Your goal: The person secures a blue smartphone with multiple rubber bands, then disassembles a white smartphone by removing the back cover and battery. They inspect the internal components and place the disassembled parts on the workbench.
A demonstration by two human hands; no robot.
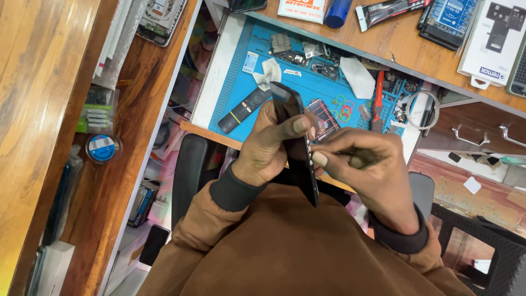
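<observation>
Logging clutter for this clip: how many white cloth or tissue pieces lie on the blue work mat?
2. One crumpled white piece sits near the mat's left part, just above the black remote. One flatter white piece lies right of centre, beside the red-handled tool. Others may be hidden behind the hands.

Both arms came in from below, sleeved in brown with dark cuffs, and met in front of the chest. The left hand [268,145] was curled closed, thumb laid across the front, knuckles up. The right hand [367,164] sat just beside it, fingertips pinched together and pointing toward the left thumb.
</observation>
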